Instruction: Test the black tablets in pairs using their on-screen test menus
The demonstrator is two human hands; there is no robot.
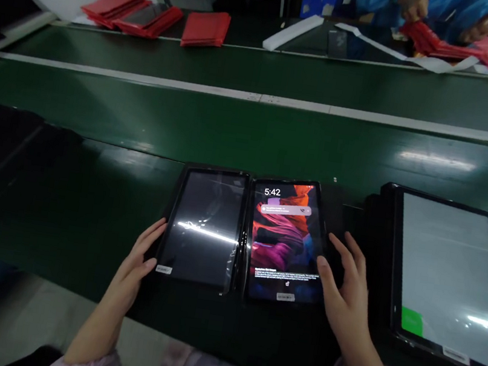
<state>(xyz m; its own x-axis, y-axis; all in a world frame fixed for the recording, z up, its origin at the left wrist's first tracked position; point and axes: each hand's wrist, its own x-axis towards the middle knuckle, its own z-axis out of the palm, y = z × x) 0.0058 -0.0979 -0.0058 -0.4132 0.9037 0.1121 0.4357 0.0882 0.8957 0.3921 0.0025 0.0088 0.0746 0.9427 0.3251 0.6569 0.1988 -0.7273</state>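
Two tablets lie side by side in front of me, their inner edges touching or nearly so. The left tablet (203, 229) has a dark screen with a bright light streak across it and a small white label at its lower left corner. My left hand (134, 264) holds its left edge, thumb near that corner. On the right tablet (283, 244) a lit lock screen reads 5:42 over a red and purple picture. My right hand (347, 290) grips its right edge, with the thumb at the screen border and the fingers partly hidden.
At the right, a larger tablet (446, 268) shows a pale screen with green and red corners. A green conveyor belt (233, 129) runs across behind. Beyond it lie red pouches (206, 27) and a white strip (293, 32). A co-worker's hands (412, 3) handle red pouches at the far right.
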